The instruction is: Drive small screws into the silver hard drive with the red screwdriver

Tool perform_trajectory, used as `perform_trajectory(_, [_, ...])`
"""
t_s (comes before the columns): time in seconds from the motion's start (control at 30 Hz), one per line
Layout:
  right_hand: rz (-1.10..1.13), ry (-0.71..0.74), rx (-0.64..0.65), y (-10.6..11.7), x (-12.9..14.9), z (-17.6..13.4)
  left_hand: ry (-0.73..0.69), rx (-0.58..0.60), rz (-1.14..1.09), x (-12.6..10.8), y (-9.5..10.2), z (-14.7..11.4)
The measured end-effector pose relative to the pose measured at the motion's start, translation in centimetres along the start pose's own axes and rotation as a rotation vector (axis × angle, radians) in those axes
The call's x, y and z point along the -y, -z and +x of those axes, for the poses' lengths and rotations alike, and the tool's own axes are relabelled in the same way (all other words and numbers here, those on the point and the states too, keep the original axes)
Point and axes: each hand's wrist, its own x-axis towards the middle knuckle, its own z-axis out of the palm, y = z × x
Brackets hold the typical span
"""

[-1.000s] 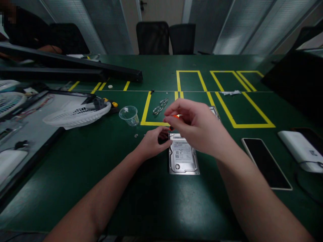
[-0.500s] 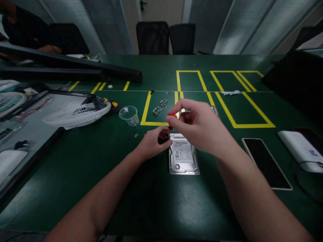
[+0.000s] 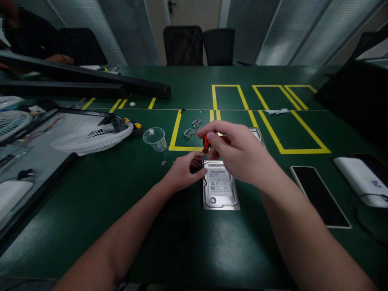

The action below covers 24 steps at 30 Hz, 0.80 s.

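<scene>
A silver hard drive (image 3: 221,188) lies label up on the green table. My left hand (image 3: 188,171) grips its upper left edge, with the thumb along the side and the fingers curled. In my right hand (image 3: 235,149), a small screwdriver with a red and black handle (image 3: 206,144) is pinched between thumb and fingers. It stands nearly upright, its shaft pointing down at the drive's upper left corner. The contact of its tip is too small to make out. Several tiny screws (image 3: 163,163) lie left of my left hand. Behind my right hand another silver drive (image 3: 257,134) shows in part.
A clear plastic cup (image 3: 155,139) and eyeglasses (image 3: 192,128) stand beyond my hands. To the right lie a phone (image 3: 319,196) and a white box-shaped device (image 3: 362,182). White rackets (image 3: 93,139) rest on a panel at left. Someone sits at the far left.
My right hand's fingers have shifted and turned around the screwdriver handle, so more of the handle shows. My left hand and the hard drive have stayed put.
</scene>
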Motion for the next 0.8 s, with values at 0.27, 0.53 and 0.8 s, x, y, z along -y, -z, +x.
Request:
perform_trajectory(0.27, [0.005, -0.066, -0.025, 0.07, 0.37, -0.22, 0.001, 0.011, -0.018, 0.2, -0.1, 0.04])
perform_trajectory(0.53, [0.0, -0.01, 0.014, 0.02, 0.64, -0.5, -0.012, -0.009, 0.03, 0.11, 0.01, 0.01])
perform_trajectory(0.8, [-0.001, 0.012, 0.012, 0.03, 0.31, 0.0, -0.01, 0.003, -0.001, -0.2, 0.03, 0.03])
